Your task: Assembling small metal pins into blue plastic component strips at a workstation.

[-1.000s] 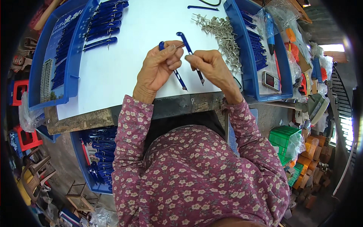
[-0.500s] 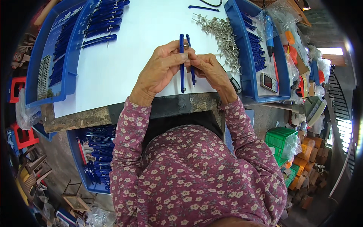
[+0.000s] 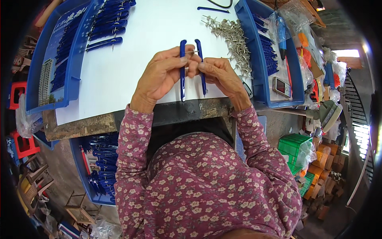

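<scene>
Above the near edge of the white-covered tabletop (image 3: 119, 79), my left hand (image 3: 159, 75) pinches a long narrow blue strip (image 3: 182, 87) between thumb and fingers. A second, similar blue strip (image 3: 199, 48) is gripped by my right hand (image 3: 223, 75). Both strips stand nearly parallel, with a gap between them. A small shiny metal piece (image 3: 192, 51) spans that gap near their far ends; its exact shape is too small to make out. Beyond my right hand lies a heap of small metal pins with round heads (image 3: 234, 38).
Blue strips with metal bits lie in a row (image 3: 109, 26) at the far left. Blue trays stand left (image 3: 73, 85) and right (image 3: 260, 79); the right one also holds a phone (image 3: 281, 87) and a blue tool (image 3: 282, 36). A lower blue tray (image 3: 79, 163) holds more strips.
My left hand has moved left and slightly nearer with its strip. The gap between the two strips is wider, and the metal piece between them shows more. My right hand has barely moved.
</scene>
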